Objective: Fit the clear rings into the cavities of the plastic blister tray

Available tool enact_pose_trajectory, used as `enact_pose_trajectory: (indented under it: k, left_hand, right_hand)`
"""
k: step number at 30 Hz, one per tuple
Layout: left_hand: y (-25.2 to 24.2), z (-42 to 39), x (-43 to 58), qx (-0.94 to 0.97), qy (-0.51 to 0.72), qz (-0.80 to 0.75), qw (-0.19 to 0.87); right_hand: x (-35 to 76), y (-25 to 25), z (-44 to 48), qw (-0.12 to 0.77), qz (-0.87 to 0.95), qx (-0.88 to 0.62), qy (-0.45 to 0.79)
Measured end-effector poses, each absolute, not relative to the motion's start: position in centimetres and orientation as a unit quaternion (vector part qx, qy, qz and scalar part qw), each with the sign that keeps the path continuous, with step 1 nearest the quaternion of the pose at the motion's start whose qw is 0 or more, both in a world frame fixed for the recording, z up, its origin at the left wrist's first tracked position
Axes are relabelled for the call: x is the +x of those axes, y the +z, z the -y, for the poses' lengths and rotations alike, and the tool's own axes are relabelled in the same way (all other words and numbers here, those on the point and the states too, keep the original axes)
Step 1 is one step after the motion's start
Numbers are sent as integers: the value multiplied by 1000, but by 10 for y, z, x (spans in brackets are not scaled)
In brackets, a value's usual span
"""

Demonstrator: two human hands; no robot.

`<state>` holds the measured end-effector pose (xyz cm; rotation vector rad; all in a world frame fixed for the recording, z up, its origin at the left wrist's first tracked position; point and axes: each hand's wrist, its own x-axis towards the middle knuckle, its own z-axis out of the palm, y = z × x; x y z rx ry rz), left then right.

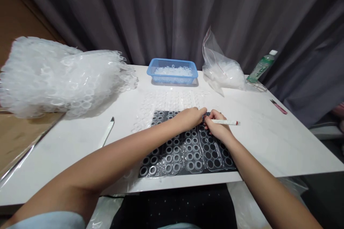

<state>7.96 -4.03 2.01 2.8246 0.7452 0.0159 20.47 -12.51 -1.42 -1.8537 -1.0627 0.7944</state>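
A black mat [182, 171] lies near the table's front edge, with clear plastic sheets of round pockets on it. Many pockets hold pale rings [168, 158]; those toward the right look dark inside. My left hand [192, 117] reaches across to the mat's upper right, its fingers closed on something too small to make out. Right beside it, my right hand [217, 125] is closed around a white pen-like tool [227, 122] with a reddish end pointing right. The fingertips of both hands nearly meet over the sheet.
A blue basket [172, 78] of small clear pieces stands at the back. Stacked clear plastic [59, 78] fills the left. A clear bag [224, 73], green bottle [262, 67] and pink snips [278, 107] are at right. A white cutter [108, 132] lies left.
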Motion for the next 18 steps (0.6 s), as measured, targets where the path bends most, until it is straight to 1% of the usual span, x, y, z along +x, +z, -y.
enact_pose_trajectory:
  k: [5,10,13,18]
  left_hand:
    - [18,36,80,964,-30,-249,90]
    - [18,33,79,967,-34,-240,84]
    - [17,34,79,968,-27,-238,77]
    - [22,36,79,967,-30,-245,71]
  right_hand:
    - [209,-16,126,419,417,-739,323]
    - [216,-19,127,427,406,-771,243]
    - [215,-21,125,446,411,-752,258]
    - [210,-24,121,442,428,-738,277]
